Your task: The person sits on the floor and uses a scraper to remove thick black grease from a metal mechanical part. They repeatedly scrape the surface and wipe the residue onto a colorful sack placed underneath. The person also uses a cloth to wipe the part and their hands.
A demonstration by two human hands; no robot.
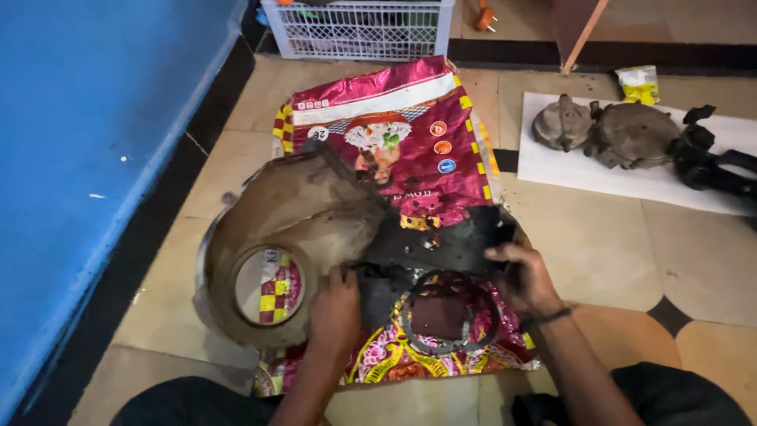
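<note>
1. Far left, from 7 to 11 o'clock: blue wall (87, 158) along the tiled floor (694, 260); nothing in hand there.
2. Left of centre, at 9 o'clock from the hands: large dirty round metal cover (296, 229) with a circular opening, resting tilted on the red printed sack (410, 134); seemingly already off its machine, grime not yet cleaned.
3. Left hand (335, 312), at 6 o'clock from the cover: fingers curled closed over the near edge of the black gasket sheet (441, 244), close against the cover's edge.
4. Centre, at 6 o'clock from the sheet: grey ring gasket (441, 327) lying loose on the sack, apart from both hands.
5. Right hand (524, 276): closed in a pinch on the sheet's right end; sheet lifted, partly overlapping the cover, whether fully free cannot be told.
6. At 2 o'clock: further greasy engine parts (623, 134) set out on a white sheet (568, 170), untouched.
7. At 12 o'clock: white plastic basket (359, 28).
</note>
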